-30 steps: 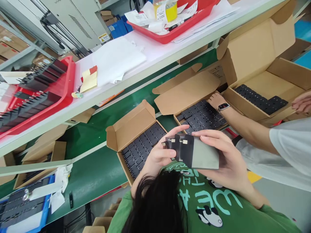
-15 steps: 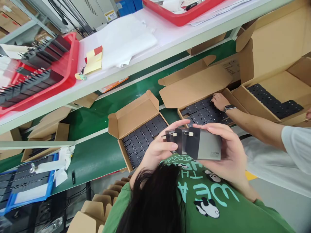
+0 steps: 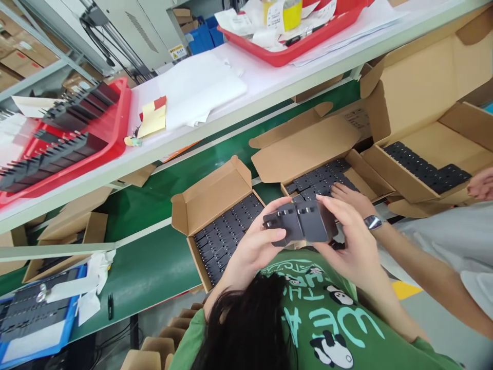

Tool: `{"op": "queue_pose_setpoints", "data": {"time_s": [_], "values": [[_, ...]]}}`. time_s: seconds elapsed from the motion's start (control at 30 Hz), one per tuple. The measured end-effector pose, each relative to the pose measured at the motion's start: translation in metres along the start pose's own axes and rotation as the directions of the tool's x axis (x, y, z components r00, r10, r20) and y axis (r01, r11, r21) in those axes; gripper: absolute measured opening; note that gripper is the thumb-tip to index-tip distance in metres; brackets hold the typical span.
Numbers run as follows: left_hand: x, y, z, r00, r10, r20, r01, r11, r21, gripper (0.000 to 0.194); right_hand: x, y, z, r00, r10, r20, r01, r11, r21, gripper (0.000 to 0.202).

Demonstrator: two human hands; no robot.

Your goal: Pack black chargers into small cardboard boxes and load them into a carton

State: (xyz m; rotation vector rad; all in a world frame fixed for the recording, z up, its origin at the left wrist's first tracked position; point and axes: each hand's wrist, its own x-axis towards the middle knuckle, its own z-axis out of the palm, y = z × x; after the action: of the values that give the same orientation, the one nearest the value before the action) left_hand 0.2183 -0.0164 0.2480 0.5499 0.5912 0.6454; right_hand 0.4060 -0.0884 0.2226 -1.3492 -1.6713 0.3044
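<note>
Dark power adapters (image 3: pixel 313 223) with metal prongs sit side by side between my two hands, in front of my chest. My left hand (image 3: pixel 259 237) is closed around their left end, its thumb across the prong face. On the right end, my right hand (image 3: pixel 352 241) grips with fingers along the top edge and thumb below. The prong faces are turned up toward me. Beneath them and a little to the left, an open cardboard box (image 3: pixel 210 182) holds rows of similar black adapters (image 3: pixel 227 231).
A co-worker's hand (image 3: pixel 352 199) reaches by a second box of adapters (image 3: pixel 308 149). Further right is a larger open box (image 3: pixel 416 108). Red trays (image 3: pixel 122 115) rest on the white shelf (image 3: pixel 185 123). A blue tray (image 3: pixel 71 313) and a black pen (image 3: pixel 110 307) lie on the green bench.
The adapters have turned in my hands, from showing a grey side to showing their prong faces. The co-worker's hand has moved back toward the near edge of its box.
</note>
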Motion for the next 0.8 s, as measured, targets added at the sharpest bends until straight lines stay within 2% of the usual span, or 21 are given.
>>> {"op": "queue_pose_setpoints", "data": {"time_s": [0.1, 0.17, 0.23, 0.33, 0.43, 0.6, 0.8], "values": [[0.003, 0.0, 0.007, 0.999, 0.009, -0.041, -0.012, 0.997, -0.077, 0.059, -0.001, 0.004, 0.011, 1.0, 0.021, 0.015, -0.022, 0.999, 0.04, 0.082], [0.005, -0.002, 0.012, 0.996, 0.009, -0.091, -0.018, 0.994, -0.103, 0.061, -0.002, 0.006, 0.02, 0.998, 0.055, -0.008, -0.054, 0.996, 0.077, 0.099], [0.006, -0.005, 0.019, 0.989, 0.027, -0.148, -0.042, 0.995, -0.095, 0.062, -0.002, 0.01, 0.031, 0.992, 0.115, -0.057, -0.107, 0.986, 0.131, 0.119], [0.006, -0.007, 0.03, 0.975, 0.073, -0.209, -0.082, 0.996, -0.038, 0.062, -0.003, 0.016, 0.044, 0.966, 0.234, -0.105, -0.203, 0.947, 0.25, 0.13], [0.004, -0.003, 0.037, 0.973, 0.056, -0.222, -0.058, 0.998, -0.002, 0.063, -0.002, 0.015, 0.053, 0.94, 0.33, -0.09, -0.274, 0.883, 0.381, 0.125], [-0.005, 0.007, 0.033, 0.991, 0.014, -0.134, -0.009, 0.999, 0.042, 0.06, 0.004, 0.006, 0.054, 0.898, 0.423, -0.124, -0.293, 0.783, 0.549, 0.096], [-0.016, 0.008, 0.022, 0.993, -0.028, -0.111, 0.036, 0.996, 0.077, 0.051, 0.004, 0.017, 0.055, 0.877, 0.474, 0.084, -0.385, 0.586, 0.713, 0.087]]}}
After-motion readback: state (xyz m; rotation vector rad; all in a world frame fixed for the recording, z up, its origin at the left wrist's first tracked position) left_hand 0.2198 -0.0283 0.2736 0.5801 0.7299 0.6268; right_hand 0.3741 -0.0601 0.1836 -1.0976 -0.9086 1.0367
